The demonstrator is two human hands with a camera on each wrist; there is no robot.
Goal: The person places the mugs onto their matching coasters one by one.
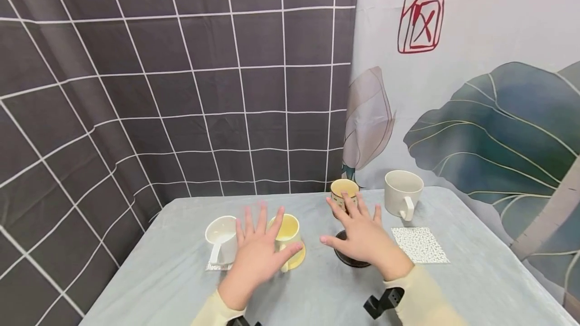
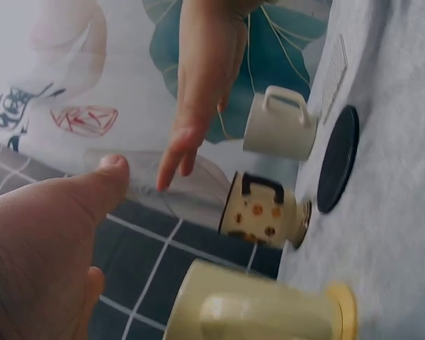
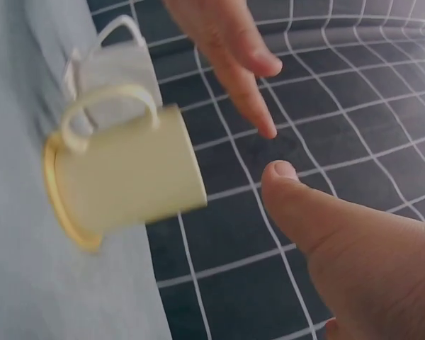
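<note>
My left hand (image 1: 259, 253), fingers spread and holding nothing, is raised above the table. In the head view it overlaps a white mug (image 1: 222, 235) and a yellow mug (image 1: 287, 226) on a round yellow coaster (image 1: 297, 259). My right hand (image 1: 364, 235) hovers likewise with spread fingers, over a round black coaster (image 1: 351, 260). Just beyond its fingertips stands a small patterned cup (image 1: 344, 188), whose dark handle (image 2: 263, 185) shows in the left wrist view. Both wrist views show the hands in the air, apart from the mugs.
At the back right stands a larger off-white mug (image 1: 403, 192). A square speckled coaster (image 1: 420, 245) lies in front of it, and another speckled coaster (image 1: 219, 266) is under the white mug. A grey cloth covers the table (image 1: 312, 296); a dark gridded curtain (image 1: 204, 89) hangs behind.
</note>
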